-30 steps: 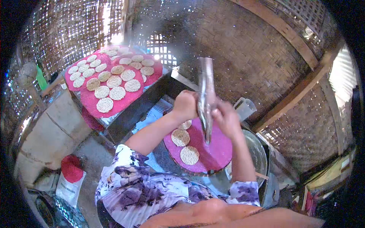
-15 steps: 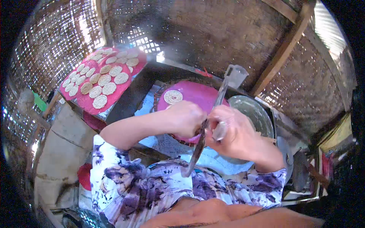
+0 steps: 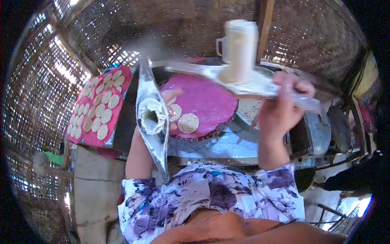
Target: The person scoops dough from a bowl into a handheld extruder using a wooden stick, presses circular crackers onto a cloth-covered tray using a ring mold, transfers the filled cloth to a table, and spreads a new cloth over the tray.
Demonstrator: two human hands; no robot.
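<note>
Held by its right-hand part, the press plunger (image 3: 242, 49), a pale thick cylinder on a long flat handle coated in white paste, stands upright in my right hand (image 3: 284, 99), whose fingers are wrapped round the handle. My left hand (image 3: 172, 96) grips the other half, the press barrel (image 3: 152, 116), from behind; the barrel hides most of the hand. Its round mouth faces me, rimmed with white dough, between two tapering handles. Lacy round noodle cakes (image 3: 188, 123) lie beside my left hand on a pink cloth-covered round tray (image 3: 207, 101).
At left, a pink cloth (image 3: 94, 140) bears several more lacy cakes. A metal basin (image 3: 248, 112) sits partly behind my right arm. A handled mug (image 3: 220, 46) shows behind the plunger. Woven walls (image 3: 183, 32) enclose the workspace.
My hands were close together over the tray at the press. Now they are apart, the barrel to the left and the plunger raised to the right. The view has also shifted.
</note>
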